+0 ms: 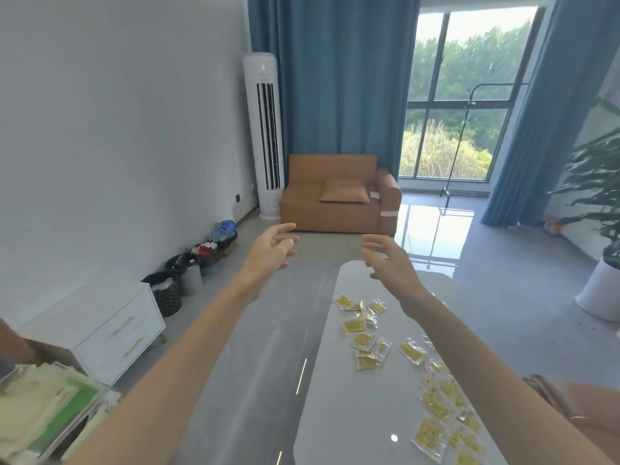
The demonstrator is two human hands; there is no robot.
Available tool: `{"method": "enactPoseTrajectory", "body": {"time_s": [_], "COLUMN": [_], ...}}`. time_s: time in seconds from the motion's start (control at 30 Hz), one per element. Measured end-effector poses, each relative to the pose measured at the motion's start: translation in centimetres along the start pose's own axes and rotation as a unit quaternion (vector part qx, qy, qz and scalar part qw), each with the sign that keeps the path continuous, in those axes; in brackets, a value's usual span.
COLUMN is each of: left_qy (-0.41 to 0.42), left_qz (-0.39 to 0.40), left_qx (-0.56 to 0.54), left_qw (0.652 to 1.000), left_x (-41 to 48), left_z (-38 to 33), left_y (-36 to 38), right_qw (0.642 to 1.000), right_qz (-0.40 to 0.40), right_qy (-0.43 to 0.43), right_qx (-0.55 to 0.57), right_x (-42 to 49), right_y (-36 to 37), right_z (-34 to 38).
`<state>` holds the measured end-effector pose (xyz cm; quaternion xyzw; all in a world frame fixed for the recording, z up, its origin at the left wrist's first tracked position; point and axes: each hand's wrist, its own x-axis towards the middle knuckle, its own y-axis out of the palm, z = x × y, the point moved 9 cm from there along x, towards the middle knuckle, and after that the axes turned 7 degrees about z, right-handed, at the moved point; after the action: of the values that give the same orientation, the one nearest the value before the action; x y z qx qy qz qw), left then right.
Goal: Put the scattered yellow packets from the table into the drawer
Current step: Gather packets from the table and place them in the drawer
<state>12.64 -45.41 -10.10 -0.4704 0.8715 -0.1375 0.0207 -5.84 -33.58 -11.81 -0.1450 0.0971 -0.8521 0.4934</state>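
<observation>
Above the surface's [335, 397] far end, left hand [268, 255] and right hand [391, 263] hover released, empty; yellow packets [364, 342] lie along its right edge.

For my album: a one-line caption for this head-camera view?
Left hand and right hand, empty and open, held out near the far end of a table strewn with yellow packets.

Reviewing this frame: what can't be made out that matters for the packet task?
Head view:
1. yellow packets: count unknown; the right forearm covers some, the bottom edge cuts off others.
2. Packet print: too small and blurred.
3. drawers of the white cabinet: closed, insides hidden.
4. table: near end cut off by the bottom edge.
</observation>
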Motion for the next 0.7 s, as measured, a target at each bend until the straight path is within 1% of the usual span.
{"method": "enactPoseTrajectory", "body": {"time_s": [0.13, 0.3, 0.4, 0.53, 0.7], "left_qy": [-0.009, 0.014, 0.013, -0.001, -0.011], "left_qz": [0.011, 0.015, 0.026, 0.065, 0.112], "left_qx": [0.002, 0.004, 0.011, 0.034, 0.048], "left_qw": [1.0, 1.0, 1.0, 0.997, 0.993], "left_x": [5.0, 12.3, 17.5, 24.0, 30.6], "left_z": [3.4, 6.0, 6.9, 8.7, 11.4], "left_y": [-2.4, -4.7, -5.9, -6.7, -6.6], "right_qw": [1.0, 0.999, 0.999, 0.998, 0.994], "right_qz": [-0.006, -0.014, -0.023, -0.038, -0.069], "right_qy": [0.017, 0.036, 0.043, 0.051, 0.084], "right_qx": [-0.005, -0.006, -0.009, -0.011, -0.011], "right_x": [4.5, 11.5, 16.4, 22.5, 28.5], "right_y": [3.5, 6.8, 8.0, 9.0, 9.7], "right_z": [-2.2, -5.1, -6.0, -6.9, -9.0]}}
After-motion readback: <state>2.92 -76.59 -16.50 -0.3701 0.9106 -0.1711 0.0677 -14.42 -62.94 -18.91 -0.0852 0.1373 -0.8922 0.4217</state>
